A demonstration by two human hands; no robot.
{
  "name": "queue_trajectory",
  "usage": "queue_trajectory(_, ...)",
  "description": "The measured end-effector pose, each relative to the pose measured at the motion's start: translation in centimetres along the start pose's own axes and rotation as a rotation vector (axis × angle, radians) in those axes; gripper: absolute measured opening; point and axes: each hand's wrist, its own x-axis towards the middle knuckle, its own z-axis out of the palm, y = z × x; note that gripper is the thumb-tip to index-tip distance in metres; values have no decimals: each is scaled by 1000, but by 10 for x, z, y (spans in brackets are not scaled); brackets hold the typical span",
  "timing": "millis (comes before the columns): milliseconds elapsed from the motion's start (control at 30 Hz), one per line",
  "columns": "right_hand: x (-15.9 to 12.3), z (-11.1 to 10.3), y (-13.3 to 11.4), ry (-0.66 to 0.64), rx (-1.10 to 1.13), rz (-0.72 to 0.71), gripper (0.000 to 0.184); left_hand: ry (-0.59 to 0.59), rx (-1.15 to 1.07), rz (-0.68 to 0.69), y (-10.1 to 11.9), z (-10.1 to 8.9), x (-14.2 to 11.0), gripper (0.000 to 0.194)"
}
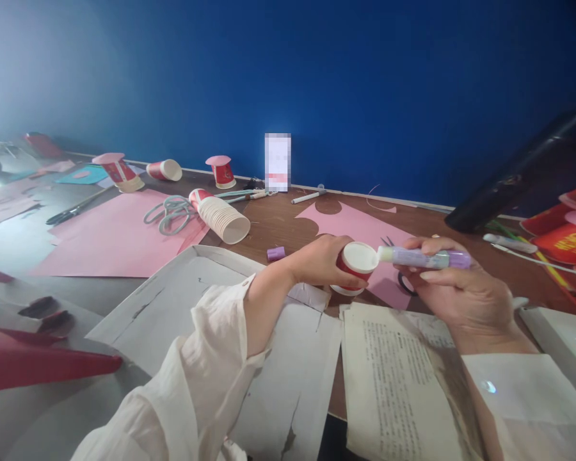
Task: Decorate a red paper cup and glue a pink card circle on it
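"Over the middle of the bench, between its near edge and the blue wall, what is held?"

"The left hand is curled round the side of a red-and-white cup; the white end faces up and seems to be the base. The right hand is closed round a glue stick, its uncapped tip directed at the cup's edge. Whether tip and edge touch cannot be told."

"What makes the step, presumably gluing that end, go well?"

"Probably a firm but light left grip, since paper walls dent easily. The glue stick is best laid nearly flat and the cup turned against it, so that a thin, even band forms. Too much exposed glue may snap."

"What lies nearby?"

"Left of the cup, a purple cap, worth refitting promptly, since bare glue dries. Rightward, a pink sheet with curved cut-outs carries scissors, partly hidden; the right knuckles should clear their blades. Toward the near edge lie printed pages and a torn white tray."

"Farther out?"

"Leftward, a stack of cups lies sideways; by the far edge stands a pink-topped cup."
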Motion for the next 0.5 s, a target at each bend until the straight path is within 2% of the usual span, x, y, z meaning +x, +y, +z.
queue_trajectory(267, 0, 2, -3, -7, 40, 81, 23, 0, 2, -17, -1, 0, 0, 67)
queue_trajectory(500, 2, 6, -1, 70, 36, 135, 18, 3, 4, -14, 0, 0, 0, 65)
